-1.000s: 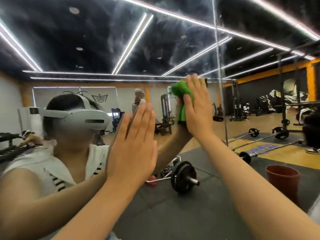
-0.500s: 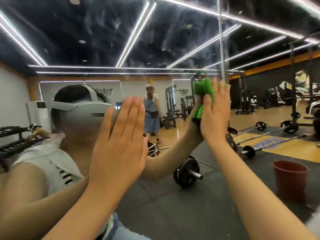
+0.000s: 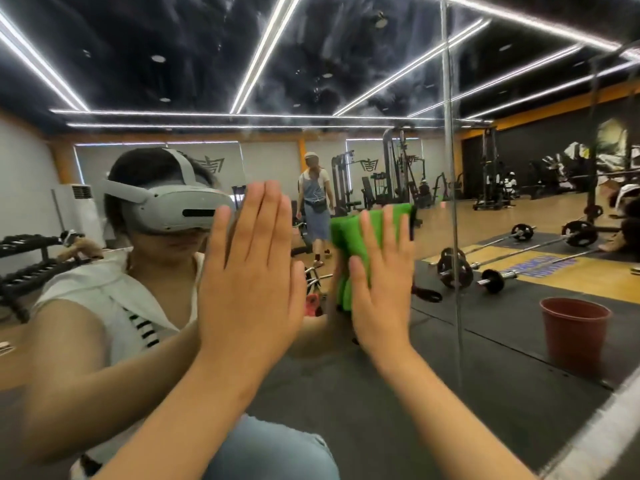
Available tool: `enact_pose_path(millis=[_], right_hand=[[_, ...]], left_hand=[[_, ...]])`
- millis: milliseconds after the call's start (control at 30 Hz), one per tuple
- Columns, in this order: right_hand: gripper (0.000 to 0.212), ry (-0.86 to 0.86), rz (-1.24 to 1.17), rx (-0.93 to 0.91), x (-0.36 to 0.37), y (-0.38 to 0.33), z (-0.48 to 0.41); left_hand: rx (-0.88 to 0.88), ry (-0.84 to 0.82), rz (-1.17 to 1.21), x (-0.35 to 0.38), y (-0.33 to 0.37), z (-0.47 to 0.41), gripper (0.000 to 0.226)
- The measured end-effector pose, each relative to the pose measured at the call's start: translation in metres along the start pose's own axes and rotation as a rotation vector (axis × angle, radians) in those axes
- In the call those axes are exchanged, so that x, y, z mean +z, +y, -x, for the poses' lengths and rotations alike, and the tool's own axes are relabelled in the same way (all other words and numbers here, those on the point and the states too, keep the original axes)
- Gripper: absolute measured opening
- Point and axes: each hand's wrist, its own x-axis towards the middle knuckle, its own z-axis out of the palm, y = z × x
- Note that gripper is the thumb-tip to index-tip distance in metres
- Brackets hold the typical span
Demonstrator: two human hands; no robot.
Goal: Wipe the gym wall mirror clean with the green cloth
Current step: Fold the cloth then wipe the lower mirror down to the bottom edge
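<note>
**Both palms up at the gym mirror, green cloth under the right**

Both forearms reach up and forward from the bottom of the view, wrists bent back so that the palms face the mirror.

The left hand is held flat and upright. Its fingers are straight, close together and pointing up, with the thumb lying along the side. It grips nothing. The palm seems to lie against the glass, though actual contact cannot be told for certain.

The right hand is just beside it, also upright and released. Its fingers are straight and slightly fanned, and they press the green cloth flat against the mirror rather than curling round it. The cloth is soft and bunched into thick folds. It lies under the right palm, sticks out past the thumb side toward the left fingers, and shows just above the right fingertips.

The glass is smooth, with cloudy smears high above the fingers. A thin vertical seam runs to the right of the right fingers. Lower right of them, the mirror shows a round reddish-brown bucket on a dark mat and a steel barbell with black plates. Left of the left fingers it reflects the person's grey headset.
</note>
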Motion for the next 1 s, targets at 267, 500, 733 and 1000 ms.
enact_pose_path(millis=[267, 500, 733, 1000], right_hand=[[0.054, 0.134, -0.023, 0.278, -0.016, 0.065, 0.018], [0.054, 0.023, 0.081, -0.006, -0.006, 0.053, 0.079], [0.061, 0.085, -0.018, 0.281, 0.001, 0.051, 0.101], [0.056, 0.166, -0.062, 0.411, -0.023, 0.124, 0.106]], left_hand=[[0.078, -0.167, -0.028, 0.008, 0.018, 0.094, 0.074], [0.058, -0.154, -0.12, 0.018, 0.026, 0.101, 0.073], [0.04, -0.146, -0.163, 0.02, 0.027, 0.102, 0.072], [0.033, -0.138, -0.158, 0.021, 0.028, 0.103, 0.073]])
